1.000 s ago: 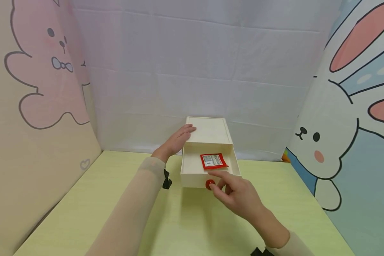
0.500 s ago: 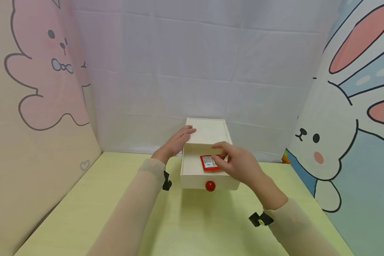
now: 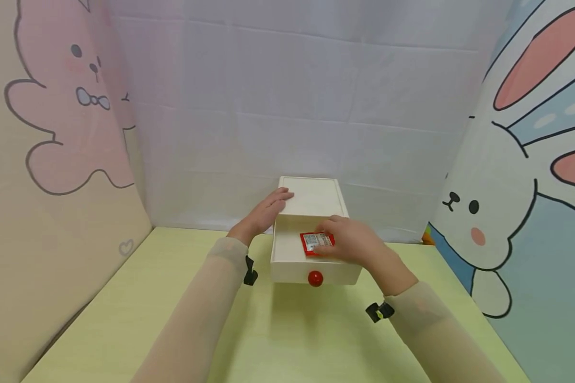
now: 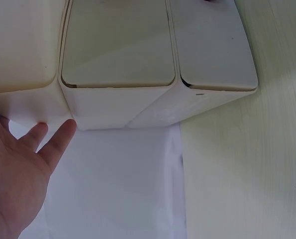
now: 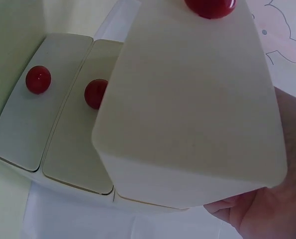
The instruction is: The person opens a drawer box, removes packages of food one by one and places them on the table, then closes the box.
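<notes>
A small white cabinet (image 3: 316, 196) stands at the back of the table, its top drawer (image 3: 287, 271) pulled out by a red round knob (image 3: 315, 278) side. Inside lies a red packet (image 3: 310, 242) with a pale printed label. My right hand (image 3: 356, 242) reaches over the drawer's right wall and grips the packet's right part between thumb and fingers. My left hand (image 3: 262, 214) rests on the cabinet's upper left edge, fingers extended. In the right wrist view the drawer (image 5: 192, 109) hides the packet and most of the right hand (image 5: 272, 214).
Two lower drawers, with red knobs (image 5: 38, 79), sit closed below. A white cloth (image 3: 211, 133) hangs right behind the cabinet. Side panels with a pink bear (image 3: 72, 106) and a white rabbit (image 3: 489, 202) flank the pale yellow-green table (image 3: 196, 255).
My right hand has gone from beside the drawer knob up over the drawer, then down onto the packet, its fingers closing around it. My left hand has stayed on the cabinet.
</notes>
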Available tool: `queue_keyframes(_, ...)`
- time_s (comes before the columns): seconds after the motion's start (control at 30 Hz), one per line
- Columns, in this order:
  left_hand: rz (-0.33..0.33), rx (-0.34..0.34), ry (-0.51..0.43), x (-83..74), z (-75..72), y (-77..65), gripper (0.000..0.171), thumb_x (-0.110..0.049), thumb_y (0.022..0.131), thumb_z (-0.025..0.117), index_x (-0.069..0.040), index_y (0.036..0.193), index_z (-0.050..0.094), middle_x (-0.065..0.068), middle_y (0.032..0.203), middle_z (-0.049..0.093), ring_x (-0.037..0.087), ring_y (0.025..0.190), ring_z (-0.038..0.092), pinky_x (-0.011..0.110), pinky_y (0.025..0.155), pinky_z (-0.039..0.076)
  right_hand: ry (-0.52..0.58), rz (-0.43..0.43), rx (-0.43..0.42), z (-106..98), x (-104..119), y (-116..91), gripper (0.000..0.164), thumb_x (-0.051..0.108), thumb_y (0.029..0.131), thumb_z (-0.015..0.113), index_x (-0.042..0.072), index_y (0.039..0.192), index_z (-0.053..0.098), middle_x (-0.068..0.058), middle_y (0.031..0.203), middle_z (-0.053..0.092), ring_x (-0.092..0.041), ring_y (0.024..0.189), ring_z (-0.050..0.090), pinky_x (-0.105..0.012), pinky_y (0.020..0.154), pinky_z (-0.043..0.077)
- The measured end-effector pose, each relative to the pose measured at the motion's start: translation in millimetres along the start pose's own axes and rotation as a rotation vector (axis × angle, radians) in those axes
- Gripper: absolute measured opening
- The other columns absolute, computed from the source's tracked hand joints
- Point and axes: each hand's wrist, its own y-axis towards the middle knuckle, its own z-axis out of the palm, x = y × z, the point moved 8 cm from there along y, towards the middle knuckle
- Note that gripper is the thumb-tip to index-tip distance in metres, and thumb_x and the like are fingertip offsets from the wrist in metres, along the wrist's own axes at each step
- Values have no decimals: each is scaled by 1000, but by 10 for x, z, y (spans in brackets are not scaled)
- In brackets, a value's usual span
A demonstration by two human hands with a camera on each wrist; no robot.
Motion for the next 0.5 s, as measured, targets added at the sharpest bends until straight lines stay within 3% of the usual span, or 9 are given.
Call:
queue_keyframes(0.17,4,1,11,3,-7,6,57,-36,119,29,-16,170,43,2,186,18,29,174,9,60,139,12,-68,-32,41,34,54,16,42,45,96,83,22,130,76,-4,132,75,-26,112,70,-51,99,61)
queue_keyframes(0.5,1,-3,1,38,-11,14,57,-37,119,29,-18,170,43,1,186,18,28,174,10,60,139,12,-134,-69,117,73,66,62,36,39,95,84,22,126,77,-1,124,76,-21,105,68,-48,94,61)
